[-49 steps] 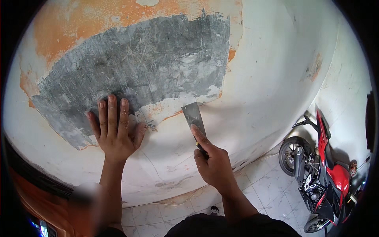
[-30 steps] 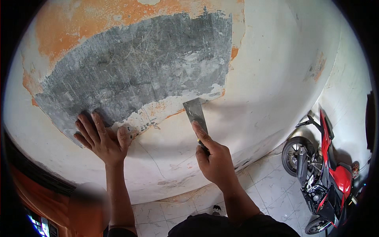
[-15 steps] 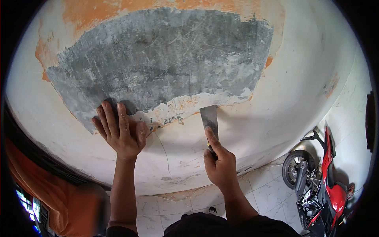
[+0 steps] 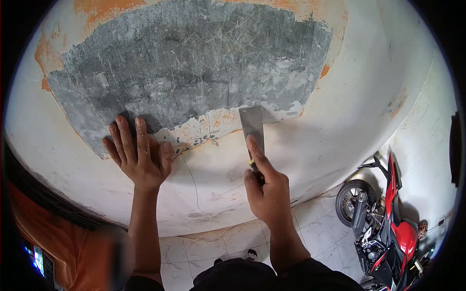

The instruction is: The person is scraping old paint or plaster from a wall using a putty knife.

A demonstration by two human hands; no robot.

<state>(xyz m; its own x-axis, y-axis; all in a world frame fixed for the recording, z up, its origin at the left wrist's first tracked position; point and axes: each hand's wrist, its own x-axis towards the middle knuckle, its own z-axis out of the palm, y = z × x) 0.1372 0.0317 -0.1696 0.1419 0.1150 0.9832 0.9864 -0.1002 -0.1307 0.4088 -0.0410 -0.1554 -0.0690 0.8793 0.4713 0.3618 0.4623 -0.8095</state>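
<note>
My right hand point(image 4: 268, 193) grips a putty knife point(image 4: 253, 127) by its dark handle, the index finger laid along the metal blade. The blade's wide end is over the strip of flaking white and orange paint point(image 4: 221, 123) at the lower border of a bare grey patch point(image 4: 194, 63). My left hand point(image 4: 141, 157) rests on the wall with its fingers spread, the fingertips on the lower left part of that patch. A thin crack point(image 4: 193, 182) runs down the white wall point(image 4: 218, 169) between my hands.
A red and black motorcycle point(image 4: 405, 237) stands at the right on the white tiled floor point(image 4: 315, 218). Orange cloth point(image 4: 43, 218) hangs at the lower left beside a blurred area. A thin cable point(image 4: 208, 241) lies along the wall's foot.
The putty knife's blade has moved up from the paint's lower edge onto the flaking strip, nearer the grey patch. My left hand stays spread on the wall. The whole view has shifted slightly.
</note>
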